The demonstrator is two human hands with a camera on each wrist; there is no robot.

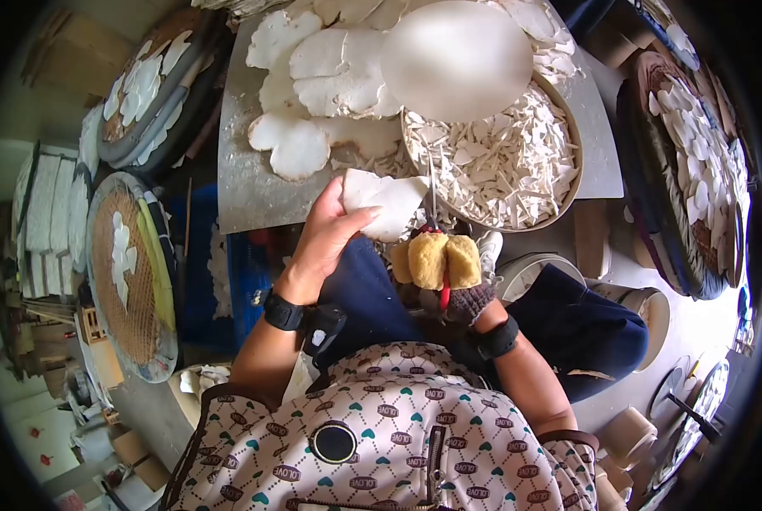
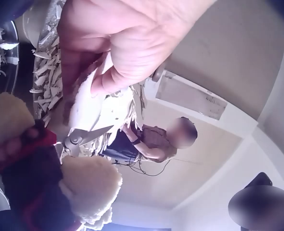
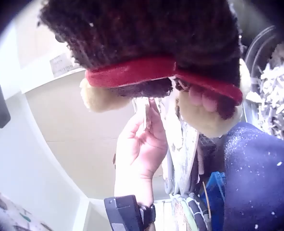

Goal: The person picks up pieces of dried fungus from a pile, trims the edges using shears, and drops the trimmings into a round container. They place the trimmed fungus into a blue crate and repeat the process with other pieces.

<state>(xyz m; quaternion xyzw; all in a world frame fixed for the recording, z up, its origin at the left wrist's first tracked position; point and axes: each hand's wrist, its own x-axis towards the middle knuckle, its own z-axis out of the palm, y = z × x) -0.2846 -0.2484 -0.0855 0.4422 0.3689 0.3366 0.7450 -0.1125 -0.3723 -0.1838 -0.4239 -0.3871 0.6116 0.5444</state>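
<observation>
In the head view my left hand [image 1: 321, 234] pinches a flat white piece [image 1: 385, 203] with an uneven edge, thumb on top. My right hand [image 1: 470, 302] wears a dark knitted glove and grips red-handled scissors [image 1: 434, 192]; thick yellow padding [image 1: 432, 260] is wrapped about the handles. The left wrist view shows the scissors' blades [image 2: 86, 137] parted, close beside the white piece [image 2: 86, 103]. In the right wrist view, bare fingertips [image 3: 202, 100] curl around the red handle [image 3: 132, 71]. The glove hides much of that hand.
A round tray [image 1: 578, 162] full of white scraps sits on a metal board [image 1: 236, 192], with large white sheets [image 1: 338, 72] beside it. Round racks [image 1: 134, 315] with white pieces stand at both sides. White buckets [image 1: 653, 319] are by the right knee. Another person [image 2: 156, 142] appears beyond.
</observation>
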